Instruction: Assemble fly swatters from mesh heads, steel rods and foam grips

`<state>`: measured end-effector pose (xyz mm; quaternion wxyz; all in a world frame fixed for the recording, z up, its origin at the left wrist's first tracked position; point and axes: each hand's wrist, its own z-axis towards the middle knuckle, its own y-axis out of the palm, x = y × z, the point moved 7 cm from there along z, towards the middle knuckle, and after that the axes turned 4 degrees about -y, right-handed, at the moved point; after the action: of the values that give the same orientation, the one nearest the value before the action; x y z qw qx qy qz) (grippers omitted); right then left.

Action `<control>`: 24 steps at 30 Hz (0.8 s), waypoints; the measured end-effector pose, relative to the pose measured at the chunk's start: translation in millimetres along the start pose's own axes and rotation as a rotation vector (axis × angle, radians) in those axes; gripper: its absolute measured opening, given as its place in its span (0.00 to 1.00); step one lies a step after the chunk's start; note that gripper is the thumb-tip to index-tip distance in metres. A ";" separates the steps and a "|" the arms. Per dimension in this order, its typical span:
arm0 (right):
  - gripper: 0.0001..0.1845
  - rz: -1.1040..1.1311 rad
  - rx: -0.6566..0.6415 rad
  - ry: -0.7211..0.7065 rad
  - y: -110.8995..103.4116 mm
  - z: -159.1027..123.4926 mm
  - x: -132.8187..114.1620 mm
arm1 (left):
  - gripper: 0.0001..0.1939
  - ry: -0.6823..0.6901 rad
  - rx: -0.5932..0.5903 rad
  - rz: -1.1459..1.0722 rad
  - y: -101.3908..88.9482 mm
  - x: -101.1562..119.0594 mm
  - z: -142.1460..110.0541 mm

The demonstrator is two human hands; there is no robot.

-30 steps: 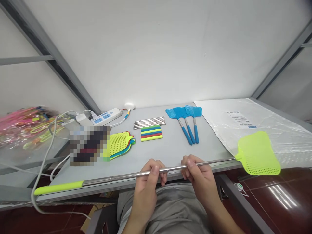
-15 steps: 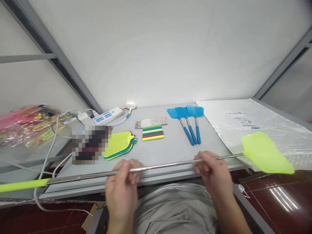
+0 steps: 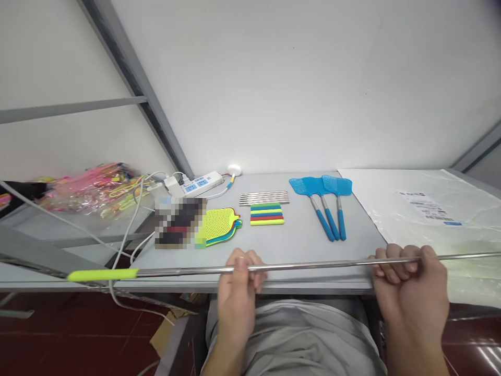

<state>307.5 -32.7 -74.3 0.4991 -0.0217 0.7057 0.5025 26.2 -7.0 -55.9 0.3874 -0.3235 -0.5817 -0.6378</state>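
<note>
A long telescopic fly swatter [image 3: 313, 265] with a silver rod and a yellow-green grip [image 3: 104, 275] lies level across the front of the table. My left hand [image 3: 238, 292] is closed on the middle of its rod, thumb on top. Farther right, my right hand [image 3: 410, 292] has its fingers wrapped round the thinner part of the rod. The swatter's head is out of view past the right edge. Beyond my hands lie a stack of swatter heads [image 3: 219, 224], a row of coloured grips [image 3: 266, 214], several silver rods [image 3: 264, 198] and three blue fly swatters [image 3: 323, 201].
At the left back, a white power strip [image 3: 201, 183] with plugs and cables sits near a blurred-out object [image 3: 178, 224]. Bagged colourful items [image 3: 97, 188] lie farther left. A white plastic mailer [image 3: 391, 193] covers the table's right side. A white cable [image 3: 117, 256] hangs over the front edge.
My hands are farther apart, the right one having moved right along the rod. The view has turned left; the swatter's yellow-green head has left the frame and the grip's whole length shows.
</note>
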 end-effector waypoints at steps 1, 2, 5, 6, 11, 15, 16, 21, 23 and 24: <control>0.23 -0.013 -0.017 -0.011 3.0 -4.9 2.3 | 0.22 -0.037 -0.045 0.023 6.2 -7.3 -1.3; 0.22 -0.033 -0.047 -0.015 6.5 -10.5 5.9 | 0.22 -0.067 -0.085 0.041 11.6 -13.6 -2.5; 0.22 -0.110 -0.197 0.005 16.9 -28.6 22.3 | 0.21 -0.129 -0.173 0.052 24.1 -27.4 -6.3; 0.22 -0.144 -0.265 0.017 19.9 -34.2 28.7 | 0.21 -0.148 -0.199 0.054 27.8 -31.2 -7.9; 0.24 -0.239 -0.508 0.061 26.1 -48.9 49.8 | 0.21 -0.234 -0.260 0.087 35.7 -44.6 -13.5; 0.24 -0.295 -0.489 -0.038 26.5 -46.3 42.3 | 0.23 -0.169 -0.046 0.192 7.8 -33.9 -6.7; 0.24 -0.292 -0.470 -0.061 26.4 -45.5 39.1 | 0.23 -0.146 0.022 0.202 -1.5 -28.5 -5.0; 0.24 -0.194 -0.393 -0.092 24.2 -41.5 24.9 | 0.25 0.006 0.179 0.131 -28.8 6.0 1.0; 0.24 -0.178 -0.370 -0.104 22.8 -38.3 19.5 | 0.25 0.063 0.183 0.098 -31.2 18.6 3.8; 0.24 -0.171 -0.355 -0.110 22.1 -36.4 17.1 | 0.25 0.090 0.191 0.084 -32.2 24.2 5.3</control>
<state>262.4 -40.3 -71.6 0.5659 -0.1418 0.5732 0.5754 -13.8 -3.8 -50.2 0.4685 -0.2804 -0.6078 -0.5766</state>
